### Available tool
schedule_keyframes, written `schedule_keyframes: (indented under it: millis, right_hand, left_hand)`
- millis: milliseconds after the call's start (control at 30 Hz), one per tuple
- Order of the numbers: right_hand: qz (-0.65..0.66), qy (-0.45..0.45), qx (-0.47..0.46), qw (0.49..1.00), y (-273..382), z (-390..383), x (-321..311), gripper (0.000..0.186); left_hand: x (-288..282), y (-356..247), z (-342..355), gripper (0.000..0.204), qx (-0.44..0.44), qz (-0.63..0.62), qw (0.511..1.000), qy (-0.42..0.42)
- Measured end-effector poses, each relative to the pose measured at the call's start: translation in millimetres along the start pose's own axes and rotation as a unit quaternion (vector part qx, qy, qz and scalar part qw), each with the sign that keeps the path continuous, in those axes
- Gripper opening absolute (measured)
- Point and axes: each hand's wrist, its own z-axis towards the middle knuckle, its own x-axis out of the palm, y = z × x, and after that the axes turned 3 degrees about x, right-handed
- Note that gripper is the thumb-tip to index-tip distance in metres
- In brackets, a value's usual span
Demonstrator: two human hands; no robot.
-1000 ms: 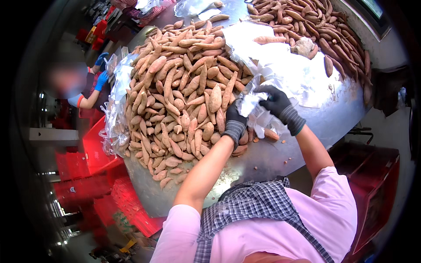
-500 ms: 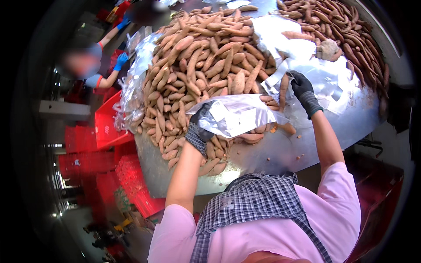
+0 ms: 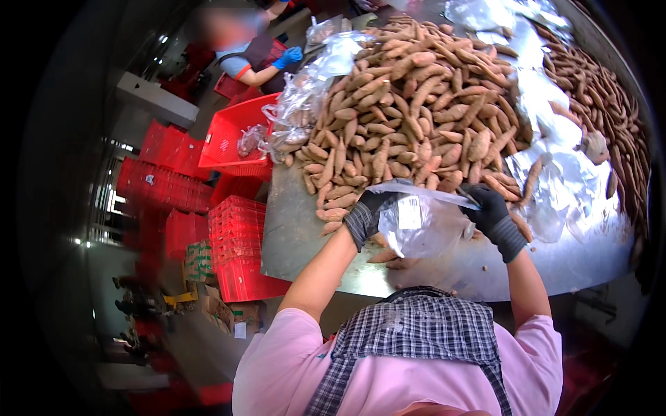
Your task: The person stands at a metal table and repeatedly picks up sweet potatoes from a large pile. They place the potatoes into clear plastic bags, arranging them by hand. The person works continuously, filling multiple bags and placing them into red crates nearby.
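Observation:
A clear plastic bag (image 3: 433, 225) with a white label is stretched between my two gloved hands, above the near edge of the heap of sweet potatoes (image 3: 416, 104). My left hand (image 3: 373, 213), in a dark grey glove, is closed on the bag's left side. On the other side, my right hand (image 3: 491, 210) grips the bag's edge, fingers curled. No sweet potato shows inside the bag. A few sweet potatoes lie just beneath it on the metal table (image 3: 562, 267).
More sweet potatoes (image 3: 600, 104) are piled at the far right, with loose plastic sheets (image 3: 565, 180) between the heaps. Filled bags (image 3: 295, 114) line the left edge. Red crates (image 3: 239, 239) stand left of the table. A co-worker's blue-gloved hand (image 3: 288, 57) is at upper left.
My right hand has left the single sweet potato at the right and come to the bag's edge. The view has shifted left, showing more of the crates.

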Motion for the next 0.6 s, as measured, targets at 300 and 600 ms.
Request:
schedule_keyframes:
  millis: [300, 600]
  right_hand:
    - [0.434, 0.171, 0.107, 0.878, 8.0, -6.7, 86.4, 0.025]
    - [0.743, -0.045, 0.274, 0.609, 89.6, 12.1, 192.9, 0.067]
  left_hand:
    - [-64.9, -40.1, -86.5, 0.036, 0.039, 0.153, 0.977, 0.145]
    - [-160.5, -12.3, -126.9, 0.041, -0.024, -0.187, 0.98, 0.058]
